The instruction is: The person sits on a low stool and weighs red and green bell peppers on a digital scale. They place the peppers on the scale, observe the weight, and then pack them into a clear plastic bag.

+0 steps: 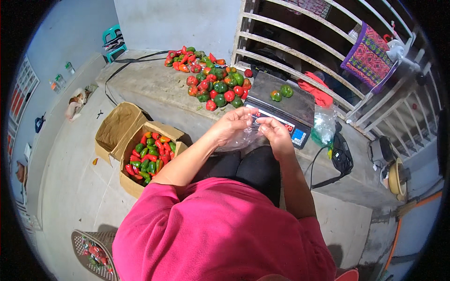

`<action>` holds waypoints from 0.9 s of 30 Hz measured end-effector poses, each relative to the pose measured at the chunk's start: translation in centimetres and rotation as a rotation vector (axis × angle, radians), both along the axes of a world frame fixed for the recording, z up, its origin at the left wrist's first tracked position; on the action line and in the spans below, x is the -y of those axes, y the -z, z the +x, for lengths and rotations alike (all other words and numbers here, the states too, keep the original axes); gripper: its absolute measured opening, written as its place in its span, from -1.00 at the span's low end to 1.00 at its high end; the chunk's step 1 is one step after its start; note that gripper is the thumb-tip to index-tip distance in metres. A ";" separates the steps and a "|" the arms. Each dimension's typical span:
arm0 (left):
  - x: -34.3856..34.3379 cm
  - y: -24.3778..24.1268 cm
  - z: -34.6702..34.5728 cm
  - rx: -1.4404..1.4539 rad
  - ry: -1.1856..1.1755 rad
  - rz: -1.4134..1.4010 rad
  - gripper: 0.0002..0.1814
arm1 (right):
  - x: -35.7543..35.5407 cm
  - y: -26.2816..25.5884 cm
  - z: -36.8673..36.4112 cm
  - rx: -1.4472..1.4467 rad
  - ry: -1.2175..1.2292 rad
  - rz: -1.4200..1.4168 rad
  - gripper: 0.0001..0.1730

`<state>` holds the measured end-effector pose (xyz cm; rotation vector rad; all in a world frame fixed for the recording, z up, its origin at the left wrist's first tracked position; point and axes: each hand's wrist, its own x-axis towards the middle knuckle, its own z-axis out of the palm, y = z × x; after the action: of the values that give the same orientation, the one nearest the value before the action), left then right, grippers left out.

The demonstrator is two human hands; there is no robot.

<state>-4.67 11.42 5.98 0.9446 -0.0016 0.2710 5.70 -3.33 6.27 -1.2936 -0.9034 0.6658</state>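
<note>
Between my hands, just in front of the digital scale (277,105), is a clear plastic bag (242,139). My left hand (233,124) pinches it by the rim, and my right hand (276,135) grips the rim's other side with thumb and fingers. Two peppers, one green (287,91) and one green with orange (276,95), lie on the scale's dark platform. The scale's lit display is partly hidden by my fingers. Left of the scale, red and green bell peppers (220,87) lie heaped on the concrete ledge.
A cardboard box (132,186) of long red and green peppers stands on the floor at left. A plastic basket (79,242) with bagged peppers is at lower left. Plastic bags (323,123) and a black bag (341,154) lie right of the scale. Metal bars (299,42) rise behind the ledge.
</note>
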 end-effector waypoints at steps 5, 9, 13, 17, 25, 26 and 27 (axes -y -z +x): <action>0.7 1.1 2.0 -0.033 -0.119 0.032 -0.84 | -0.9 -0.5 0.7 0.499 0.383 0.002 -0.85; 3.2 2.3 4.2 -0.021 -0.349 -0.163 -0.62 | -2.1 -1.0 -2.4 1.216 0.382 0.093 -0.79; 3.9 4.0 4.7 -0.069 -0.179 -0.268 -0.70 | -2.8 -0.5 0.3 1.185 0.546 0.014 -0.76; 4.7 3.9 5.1 -0.089 -0.204 -0.381 -0.69 | -2.9 -0.6 -1.9 1.221 0.470 -0.001 -0.72; 4.5 1.2 3.0 -0.168 -0.093 -0.383 -0.70 | -3.3 -0.5 1.8 1.404 0.489 0.268 -0.76; 3.0 1.1 2.5 -0.137 -0.063 -0.271 -0.71 | -2.6 -1.4 2.6 1.303 0.499 0.069 -0.77; 2.2 0.7 2.3 -0.105 -0.035 -0.158 -0.71 | -2.1 -2.1 2.9 1.194 0.505 -0.125 -0.78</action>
<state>-2.37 9.26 5.24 0.8010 0.1317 0.2498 8.63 -1.19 8.40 -1.9531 -1.3819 -0.5593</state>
